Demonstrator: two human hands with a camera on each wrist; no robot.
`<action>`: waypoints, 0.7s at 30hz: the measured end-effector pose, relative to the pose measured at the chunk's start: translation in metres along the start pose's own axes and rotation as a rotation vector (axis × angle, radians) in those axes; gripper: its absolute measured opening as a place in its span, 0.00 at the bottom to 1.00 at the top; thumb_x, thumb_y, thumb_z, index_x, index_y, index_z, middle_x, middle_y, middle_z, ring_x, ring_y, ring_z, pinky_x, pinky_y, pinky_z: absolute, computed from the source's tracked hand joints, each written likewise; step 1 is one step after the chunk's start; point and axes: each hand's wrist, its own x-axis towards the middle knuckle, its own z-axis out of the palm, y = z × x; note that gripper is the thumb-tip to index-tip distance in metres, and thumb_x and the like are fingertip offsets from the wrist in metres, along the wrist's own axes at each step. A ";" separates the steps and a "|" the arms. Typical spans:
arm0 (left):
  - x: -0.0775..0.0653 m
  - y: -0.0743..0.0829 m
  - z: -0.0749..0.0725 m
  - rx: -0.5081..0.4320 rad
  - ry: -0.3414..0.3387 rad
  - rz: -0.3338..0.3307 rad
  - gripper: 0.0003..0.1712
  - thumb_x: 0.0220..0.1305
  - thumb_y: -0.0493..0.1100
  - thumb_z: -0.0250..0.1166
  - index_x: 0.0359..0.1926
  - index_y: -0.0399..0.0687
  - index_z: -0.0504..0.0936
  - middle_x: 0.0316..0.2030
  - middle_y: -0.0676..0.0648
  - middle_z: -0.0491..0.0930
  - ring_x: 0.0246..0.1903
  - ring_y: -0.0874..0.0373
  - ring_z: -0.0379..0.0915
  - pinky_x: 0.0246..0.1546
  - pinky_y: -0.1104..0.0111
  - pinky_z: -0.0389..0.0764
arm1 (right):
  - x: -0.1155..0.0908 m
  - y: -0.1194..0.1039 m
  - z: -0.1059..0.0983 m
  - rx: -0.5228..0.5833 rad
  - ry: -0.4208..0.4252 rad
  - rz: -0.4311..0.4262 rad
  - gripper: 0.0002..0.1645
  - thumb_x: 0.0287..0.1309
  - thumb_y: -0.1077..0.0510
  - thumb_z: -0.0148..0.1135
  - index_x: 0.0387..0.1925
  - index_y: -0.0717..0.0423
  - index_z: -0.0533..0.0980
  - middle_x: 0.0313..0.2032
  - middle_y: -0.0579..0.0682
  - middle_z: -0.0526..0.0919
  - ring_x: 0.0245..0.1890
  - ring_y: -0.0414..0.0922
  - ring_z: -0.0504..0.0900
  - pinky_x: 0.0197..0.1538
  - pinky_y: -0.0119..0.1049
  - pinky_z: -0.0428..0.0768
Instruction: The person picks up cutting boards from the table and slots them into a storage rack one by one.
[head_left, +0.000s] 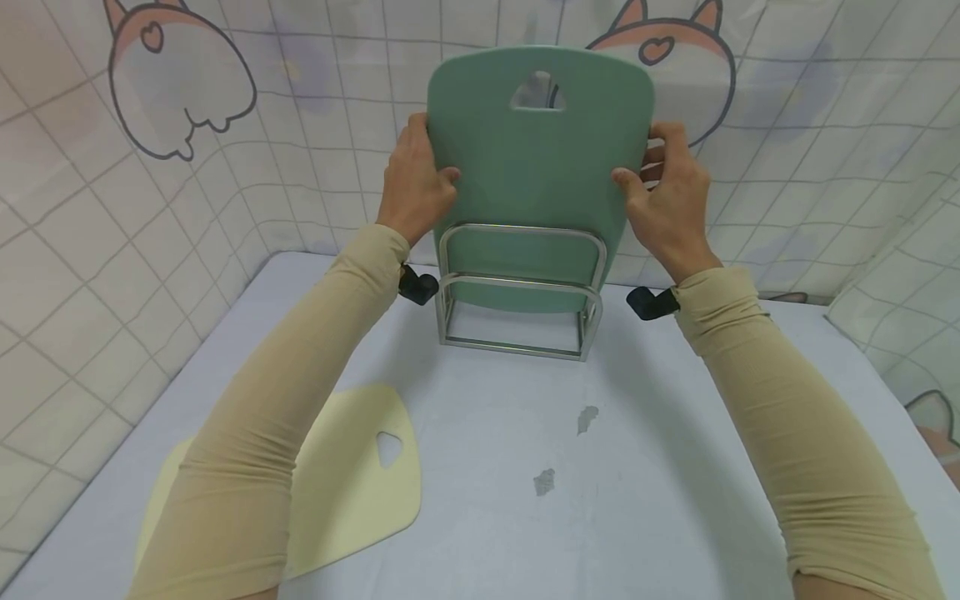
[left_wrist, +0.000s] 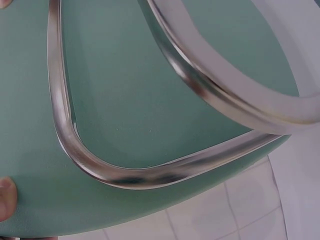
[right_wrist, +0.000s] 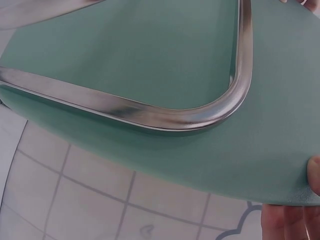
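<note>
With both hands I grip a green board near the top centre of the frame. My left hand [head_left: 418,179] clasps its left edge, thumb on the near face and fingers wrapped behind; my right hand [head_left: 670,196] does the same at the right edge, and the right wrist view shows those fingers curled under the rim at the lower right. The green board [head_left: 536,158] stands nearly upright, its cut-out handle hole at the top, its lower part behind two rounded loops of a metal rack [head_left: 517,282]. The rack sits on the pale surface [head_left: 637,500] around the middle of the frame. Whether the board's bottom edge touches the rack's base is hard to tell from here, as the loops cover part of it. At the lower left a yellow board [head_left: 356,483] lies flat, partly hidden under my left sleeve [head_left: 247,417], with its own hole toward its right end. Two small grey patches [head_left: 544,482] mark the surface right of it, below the rack. A small black device [head_left: 418,285] sits at my left wrist, and another at my right. Behind everything hangs a white sheet [head_left: 330,108] with a grid print and cartoon animals at the upper left and upper right.
</note>
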 end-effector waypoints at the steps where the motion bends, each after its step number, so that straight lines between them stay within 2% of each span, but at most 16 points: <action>1: 0.000 0.000 0.000 -0.001 -0.002 0.001 0.34 0.73 0.36 0.60 0.74 0.40 0.58 0.67 0.36 0.71 0.70 0.41 0.72 0.71 0.52 0.76 | 0.000 0.000 0.000 -0.002 -0.001 0.001 0.25 0.70 0.57 0.63 0.64 0.57 0.69 0.48 0.63 0.86 0.47 0.54 0.89 0.43 0.30 0.80; 3: 0.001 0.000 0.001 0.002 -0.005 -0.001 0.34 0.73 0.37 0.60 0.74 0.40 0.58 0.67 0.36 0.71 0.70 0.41 0.71 0.71 0.52 0.76 | 0.001 0.000 0.000 -0.005 -0.002 0.002 0.25 0.70 0.56 0.63 0.64 0.57 0.68 0.48 0.63 0.86 0.47 0.55 0.89 0.43 0.31 0.81; 8: 0.002 0.000 0.001 0.007 -0.012 -0.012 0.35 0.73 0.37 0.60 0.75 0.40 0.57 0.68 0.36 0.71 0.71 0.42 0.71 0.71 0.52 0.75 | 0.002 0.000 0.001 -0.014 -0.012 0.006 0.26 0.71 0.57 0.62 0.65 0.58 0.67 0.49 0.64 0.85 0.48 0.56 0.89 0.50 0.50 0.87; 10: 0.003 0.000 0.001 0.009 -0.014 -0.014 0.35 0.73 0.38 0.60 0.75 0.40 0.57 0.68 0.36 0.70 0.71 0.42 0.70 0.72 0.53 0.75 | 0.003 0.000 0.002 -0.013 -0.017 0.011 0.26 0.71 0.57 0.62 0.65 0.58 0.67 0.49 0.65 0.85 0.49 0.56 0.89 0.51 0.54 0.87; 21: 0.005 0.001 0.005 -0.015 -0.001 -0.039 0.35 0.73 0.37 0.62 0.74 0.41 0.58 0.69 0.39 0.70 0.70 0.45 0.71 0.70 0.56 0.76 | 0.005 0.002 0.002 -0.002 -0.020 0.030 0.26 0.70 0.58 0.63 0.65 0.58 0.67 0.49 0.65 0.85 0.50 0.57 0.89 0.52 0.54 0.86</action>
